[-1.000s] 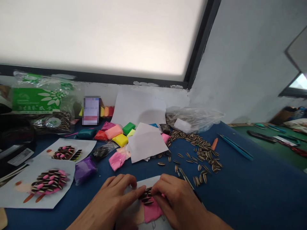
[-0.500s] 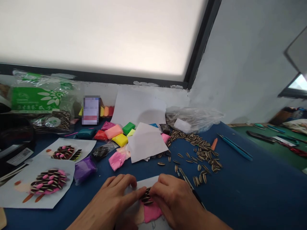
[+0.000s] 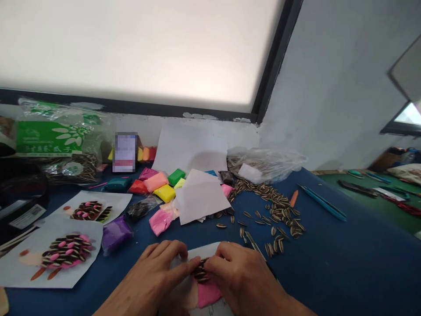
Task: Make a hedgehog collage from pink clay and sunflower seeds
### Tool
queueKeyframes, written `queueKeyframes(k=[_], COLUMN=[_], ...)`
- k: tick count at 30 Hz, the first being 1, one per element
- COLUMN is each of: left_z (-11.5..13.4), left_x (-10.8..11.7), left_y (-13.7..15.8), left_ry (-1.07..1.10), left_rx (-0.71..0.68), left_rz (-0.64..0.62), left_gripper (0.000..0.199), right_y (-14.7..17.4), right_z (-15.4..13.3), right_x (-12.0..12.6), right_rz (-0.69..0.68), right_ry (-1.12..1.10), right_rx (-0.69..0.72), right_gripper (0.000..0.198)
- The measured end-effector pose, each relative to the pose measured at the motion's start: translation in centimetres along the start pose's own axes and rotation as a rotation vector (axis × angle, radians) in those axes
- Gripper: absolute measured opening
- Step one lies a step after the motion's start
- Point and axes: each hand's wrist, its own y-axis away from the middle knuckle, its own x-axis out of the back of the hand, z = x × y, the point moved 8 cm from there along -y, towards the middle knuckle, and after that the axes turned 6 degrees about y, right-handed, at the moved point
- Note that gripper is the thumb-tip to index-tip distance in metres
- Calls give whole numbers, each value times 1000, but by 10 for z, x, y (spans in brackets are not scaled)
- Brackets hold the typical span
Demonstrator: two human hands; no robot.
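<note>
Low in the middle lies a white sheet of paper (image 3: 207, 251) bearing pink clay (image 3: 208, 295) and a paler clay patch. Dark striped sunflower seeds (image 3: 200, 275) are set in rows in the pink clay. My left hand (image 3: 161, 274) rests at the left of the sheet, thumb stretched to the seeds, fingers loosely bent and apart. My right hand (image 3: 240, 272) is closed in a pinch at the right end of the seed rows. Its fingertips press on a seed there, mostly hidden by the fingers. Pencil lines show below the clay.
Loose sunflower seeds (image 3: 279, 206) spread at the right, near a cutter knife (image 3: 256, 245) and blue tweezers (image 3: 324, 202). Clay packets, including a purple one (image 3: 116, 235), lie to the left. Two papers with seed-covered clay animals (image 3: 67, 251) are at far left. A phone (image 3: 125, 152) stands behind.
Both hands stay almost where they were. My right fingers have shifted very slightly on the seeds; the rest looks the same.
</note>
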Motion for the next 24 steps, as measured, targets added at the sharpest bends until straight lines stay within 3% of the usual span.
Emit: queueKeyframes(k=[4, 10, 14, 20, 24], left_z=[-4, -1, 0, -2, -1], left_x=[-1, 1, 2, 1, 1], left_y=[-1, -1, 0, 1, 3], left_ry=[3, 0, -14, -18, -24], left_rx=[16, -25, -44, -40, -55], left_rz=[9, 20, 25, 40, 41], left_gripper=[78, 57, 59, 78, 80], right_y=[5, 7, 3, -3, -1], right_z=[8, 36, 55, 71, 77], right_x=[12, 26, 30, 23, 20], right_rz=[24, 48, 56, -128, -207], right_ry=[-39, -39, 83, 185, 218], right_rx=[-45, -176, -272, -388, -430], right_gripper=[19, 23, 22, 29, 26])
